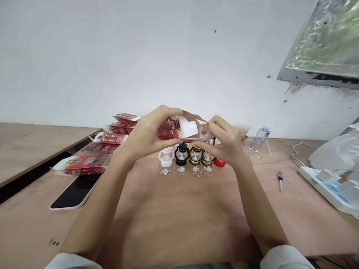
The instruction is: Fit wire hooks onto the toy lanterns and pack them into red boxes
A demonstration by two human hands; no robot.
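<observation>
Head view: left hand (147, 132), right hand (224, 144) both clamped on red-white box (179, 129), flaps open.

I am holding a small red-and-white carton (179, 128) up between both hands, my left hand (146, 134) gripping its red end and my right hand (224, 144) pinching its open white flaps. Below it, little lanterns (187, 155) are standing in a row on the wooden table (179, 213). A phone (75, 192) is lying beside flat red cartons (84, 164); a screwdriver (280, 180) is lying to the right.
</observation>
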